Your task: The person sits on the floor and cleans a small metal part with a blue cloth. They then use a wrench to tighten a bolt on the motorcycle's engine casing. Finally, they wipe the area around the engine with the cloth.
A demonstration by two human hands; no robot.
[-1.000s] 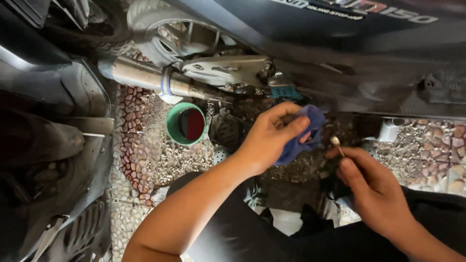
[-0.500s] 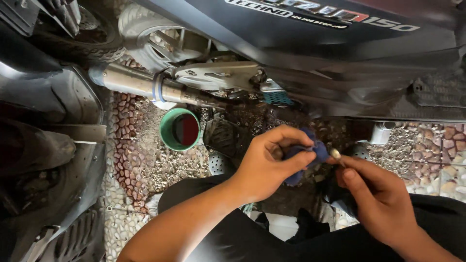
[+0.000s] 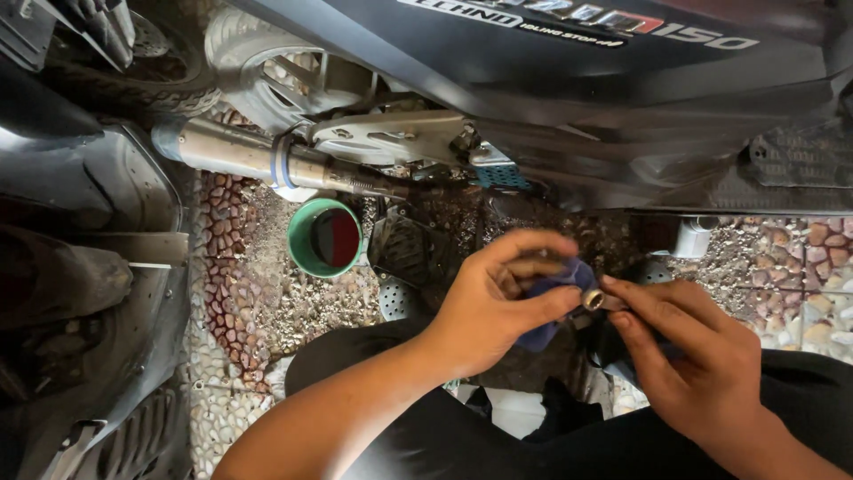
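Your left hand (image 3: 493, 307) dropped lower from under the scooter, blue cloth (image 3: 555, 298) now bunched in the fingers instead of hanging open. Your right hand (image 3: 689, 356) moved in with the small metal part (image 3: 593, 300), which now touches the cloth; before, the two were apart.

A pebbled floor (image 3: 258, 302) carries a green cup (image 3: 324, 238), a black cover (image 3: 410, 251) and a parked scooter (image 3: 569, 98).
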